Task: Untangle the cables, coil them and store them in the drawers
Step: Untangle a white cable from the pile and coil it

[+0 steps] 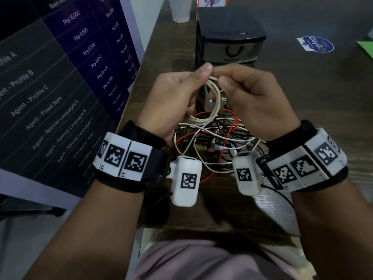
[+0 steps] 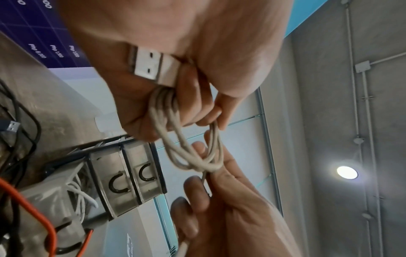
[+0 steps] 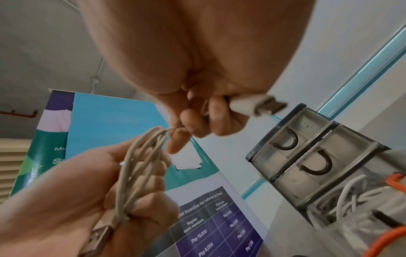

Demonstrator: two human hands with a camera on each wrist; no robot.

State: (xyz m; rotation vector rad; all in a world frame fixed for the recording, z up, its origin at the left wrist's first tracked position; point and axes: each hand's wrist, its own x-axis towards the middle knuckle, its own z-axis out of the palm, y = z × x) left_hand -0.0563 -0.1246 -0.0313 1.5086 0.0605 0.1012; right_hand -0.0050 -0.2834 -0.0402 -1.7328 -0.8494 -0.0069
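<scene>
Beige cable (image 1: 210, 102): held up between the two hands, above the tangle and in front of the drawers; several loops are gathered into a coil that hangs down from the left hand.
USB plug (image 2: 153, 65): the coil's flat end, lying against the left palm beside the bunched loops.
Small plug (image 3: 261, 106): the cable's other end, sticking out of the right hand toward the drawers.
Tangle of cables (image 1: 214, 146): red, white and black cords in a knotted heap on the surface, directly under the hands and between the wrists.
Drawers (image 1: 230, 37): a dark unit with clear-fronted drawers standing just beyond the hands; the top two drawers, with dark U-shaped handles, are pushed in, and the lowest one (image 3: 342, 208) is pulled out with white cable lying in it.
Surface (image 1: 177, 49): dark wood, carrying the tangle and the drawers.
White cup (image 1: 180, 9): at the far edge, left of the drawers, well apart from the hands.
Poster (image 1: 60, 73): a dark printed board with lists of amounts, leaning along the left side of the surface.
Left hand (image 1: 173, 98): fingers curled around the bundled loops, thumb tip meeting the right hand's fingertips at the top of the coil.
Right hand (image 1: 252, 93): fingers curled, pinching the free strand where it meets the coil, with the small plug gripped lower in the same hand.
</scene>
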